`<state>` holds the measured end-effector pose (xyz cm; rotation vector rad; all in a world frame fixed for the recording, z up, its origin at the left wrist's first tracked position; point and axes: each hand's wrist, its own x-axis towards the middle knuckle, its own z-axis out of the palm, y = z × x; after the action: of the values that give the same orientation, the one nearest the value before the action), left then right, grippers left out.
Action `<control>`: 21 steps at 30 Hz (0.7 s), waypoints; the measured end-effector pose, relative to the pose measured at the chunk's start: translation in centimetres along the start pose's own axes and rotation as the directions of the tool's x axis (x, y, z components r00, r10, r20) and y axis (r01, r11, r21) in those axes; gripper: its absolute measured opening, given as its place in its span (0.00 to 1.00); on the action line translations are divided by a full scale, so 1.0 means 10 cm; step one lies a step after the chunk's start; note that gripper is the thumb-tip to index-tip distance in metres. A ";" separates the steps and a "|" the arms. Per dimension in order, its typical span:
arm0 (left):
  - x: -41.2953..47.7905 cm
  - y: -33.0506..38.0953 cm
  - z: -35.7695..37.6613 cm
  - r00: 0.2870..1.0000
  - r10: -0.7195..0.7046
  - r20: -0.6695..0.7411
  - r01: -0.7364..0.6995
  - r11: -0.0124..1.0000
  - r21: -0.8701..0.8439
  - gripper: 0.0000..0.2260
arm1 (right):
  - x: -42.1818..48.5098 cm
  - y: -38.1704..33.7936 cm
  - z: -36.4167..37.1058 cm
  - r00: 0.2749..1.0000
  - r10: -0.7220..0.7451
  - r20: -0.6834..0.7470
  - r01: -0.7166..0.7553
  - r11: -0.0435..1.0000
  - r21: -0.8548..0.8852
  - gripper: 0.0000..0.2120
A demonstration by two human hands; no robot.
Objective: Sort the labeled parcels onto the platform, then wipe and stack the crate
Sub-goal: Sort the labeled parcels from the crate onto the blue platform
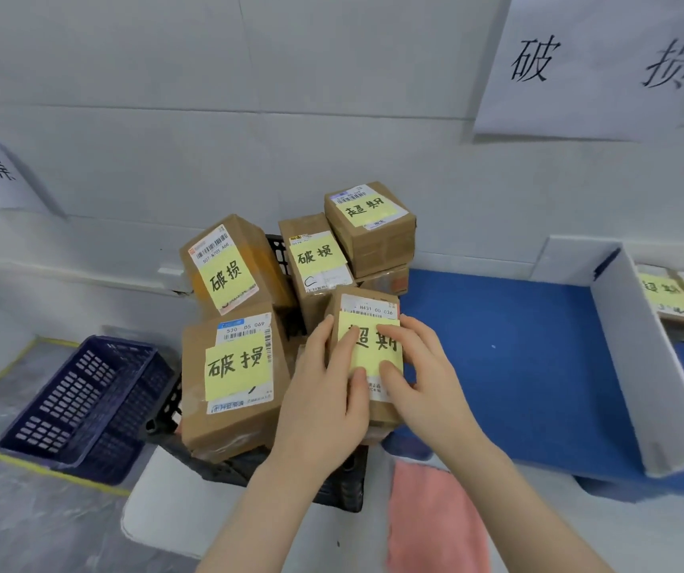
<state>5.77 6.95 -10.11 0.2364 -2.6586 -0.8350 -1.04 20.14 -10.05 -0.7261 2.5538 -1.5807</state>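
Clearly mid-sorting: left hand (324,390) and right hand (425,378) clasp the 超期 parcel (371,310), next needing a lift onto the platform (497,345).

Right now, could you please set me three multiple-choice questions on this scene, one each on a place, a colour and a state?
1. Where does the navy basket sit?
A) on top of the parcels
B) left of the black crate
C) hung on the wall

2. What colour is the cloth at the bottom edge?
A) green
B) white
C) pink

3. How is the front 超期 parcel held?
A) by both hands
B) by nobody
C) by one hand only

Answers:
1 B, the basket lies to the left of the crate.
2 C, the cloth is plainly pink.
3 A, the left hand and right hand each grip a side, with thumbs on its yellow note.
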 end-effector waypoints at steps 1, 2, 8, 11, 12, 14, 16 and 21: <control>0.00 0.05 0.01 1.000 0.029 -0.008 -0.029 1.000 -0.009 0.21 | -0.03 -0.01 -0.05 1.000 -0.006 -0.025 0.006 1.000 0.002 0.18; 0.01 0.11 0.02 0.998 0.065 -0.017 -0.065 0.998 -0.015 0.21 | -0.06 -0.02 -0.12 0.999 -0.011 -0.049 0.012 1.000 0.008 0.18; 0.06 0.66 0.18 0.973 0.225 -0.057 -0.231 0.966 -0.114 0.23 | -0.32 -0.03 -0.75 0.987 -0.022 -0.159 0.027 0.999 0.027 0.18; 0.03 1.05 0.36 0.953 0.293 -0.076 -0.301 0.944 -0.138 0.22 | -0.52 0.05 -1.17 0.975 -0.035 -0.221 0.037 0.999 0.005 0.18; 0.00 1.19 0.44 0.946 0.313 -0.080 -0.321 0.936 -0.144 0.22 | -0.59 0.08 -1.32 0.970 -0.038 -0.242 0.038 0.999 -0.002 0.18; -0.06 1.51 0.61 0.937 0.340 -0.082 -0.349 0.923 -0.161 0.22 | -0.76 0.16 -1.63 0.960 -0.035 -0.279 0.034 0.999 -0.006 0.19; -0.14 1.85 0.82 0.928 0.361 -0.092 -0.372 0.911 -0.178 0.22 | -0.97 0.26 -1.98 0.951 -0.030 -0.309 0.028 1.000 -0.012 0.19; -0.41 2.79 1.42 0.919 0.379 -0.111 -0.395 0.879 -0.266 0.21 | -1.51 0.58 -2.94 0.936 -0.008 -0.351 -0.009 0.999 -0.047 0.17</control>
<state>2.82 38.12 -5.92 -0.3321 -2.3726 -1.0339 1.96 53.03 -4.00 -0.4797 2.8412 -1.7989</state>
